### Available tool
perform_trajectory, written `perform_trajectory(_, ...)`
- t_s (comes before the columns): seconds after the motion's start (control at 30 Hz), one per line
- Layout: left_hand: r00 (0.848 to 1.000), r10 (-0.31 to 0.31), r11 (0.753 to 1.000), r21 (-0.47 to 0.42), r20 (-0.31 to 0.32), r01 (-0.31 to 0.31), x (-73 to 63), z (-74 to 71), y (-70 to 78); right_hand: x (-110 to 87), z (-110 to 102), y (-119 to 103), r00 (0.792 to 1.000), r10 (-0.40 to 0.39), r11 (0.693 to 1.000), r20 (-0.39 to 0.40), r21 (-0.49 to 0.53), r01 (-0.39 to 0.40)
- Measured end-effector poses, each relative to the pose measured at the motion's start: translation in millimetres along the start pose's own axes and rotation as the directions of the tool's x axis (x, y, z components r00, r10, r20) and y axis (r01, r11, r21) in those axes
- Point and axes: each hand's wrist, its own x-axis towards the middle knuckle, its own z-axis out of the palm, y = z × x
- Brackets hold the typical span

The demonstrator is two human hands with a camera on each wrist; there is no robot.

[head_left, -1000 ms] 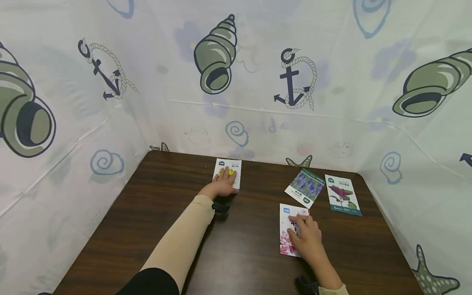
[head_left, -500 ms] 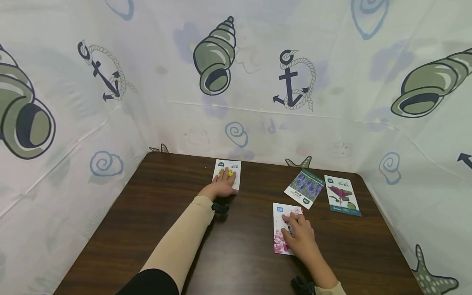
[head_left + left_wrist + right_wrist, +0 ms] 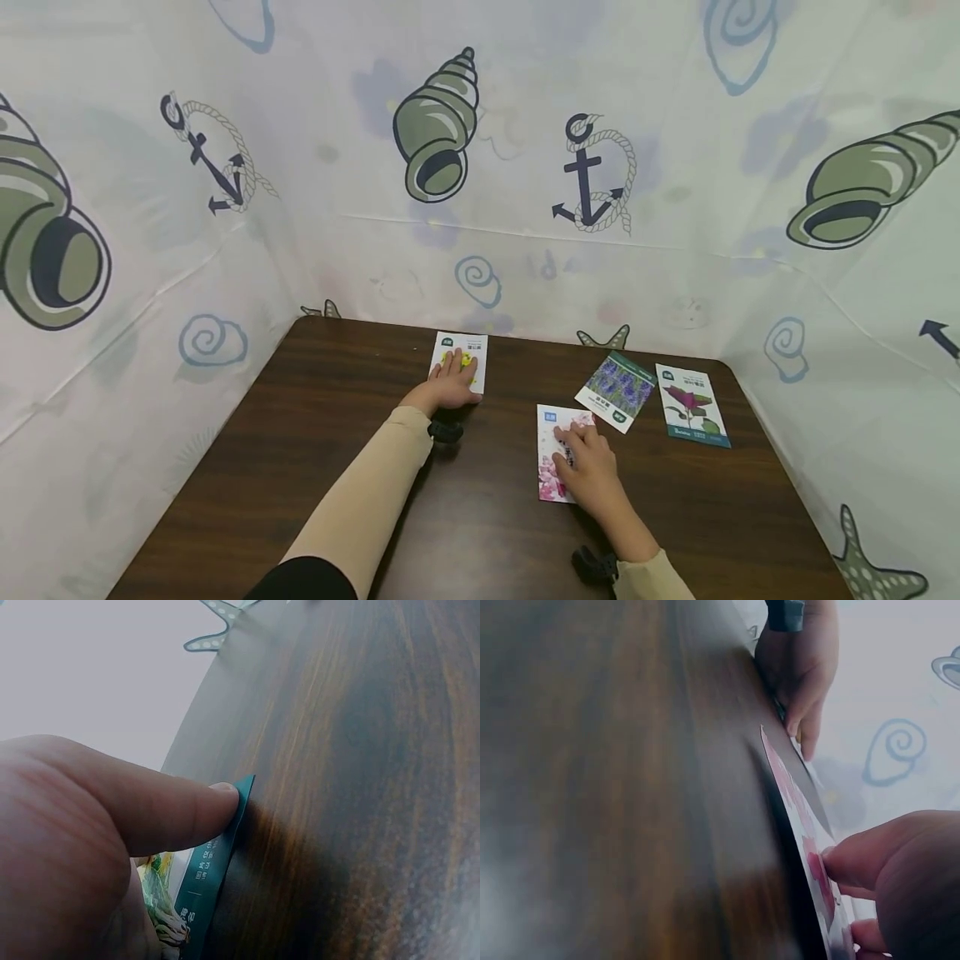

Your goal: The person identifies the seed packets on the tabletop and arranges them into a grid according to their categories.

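My left hand lies with extended fingers on a white seed packet showing yellow flowers, near the table's far edge. In the left wrist view the thumb touches the green strip at that packet's end. My right hand rests its fingers and thumb on a white packet with pink blossoms, which lies right of the table's middle. The right wrist view shows this pink packet edge-on, with the thumb against its printed face; the fingers partly cover it.
A packet with purple-blue flowers lies slanted behind the pink one. Right of it is a packet with a magenta flower. The brown wooden table is enclosed by patterned fabric walls.
The right hand has slid the pink packet leftward and slightly away across the table. The left hand has stayed on the yellow-flower packet. The head view has tipped up a little.
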Motion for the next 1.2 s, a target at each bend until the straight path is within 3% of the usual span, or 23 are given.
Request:
perform_trajectory(0.1, 1.000, -0.008, 1.000, 0.004, 0.001, 0.008, 0.4, 1.5, -0.1, 5.2, 1.9, -0.6, 1.000, -0.013, 1.000, -0.008, 0.008, 0.013)
perform_trajectory(0.33, 1.000, -0.007, 1.000, -0.002, 0.004, 0.007, -1.7, 0.4, 2.3, 20.3, 2.9, -5.9, 0.997, 0.038, 0.999, 0.069, 0.029, -0.040)
perform_trajectory(0.57, 1.000, 0.007, 1.000, 0.004, -0.027, -0.007, -1.0, -0.4, 4.3, 37.9, 3.7, -9.0, 0.997, 0.023, 0.999, 0.072, 0.033, -0.025)
perform_trajectory(0.77, 1.000, -0.003, 1.000, 0.004, -0.006, 0.003, -1.8, -0.8, 4.7, 53.8, 9.8, -10.5, 0.994, 0.052, 0.997, 0.097, 0.050, -0.057)
perform_trajectory(1.2, 1.000, -0.024, 1.000, 0.011, -0.002, 0.024, -4.2, -1.6, 5.9, 84.5, 16.6, -22.2, 0.986, 0.092, 0.996, 0.137, -0.002, -0.093)
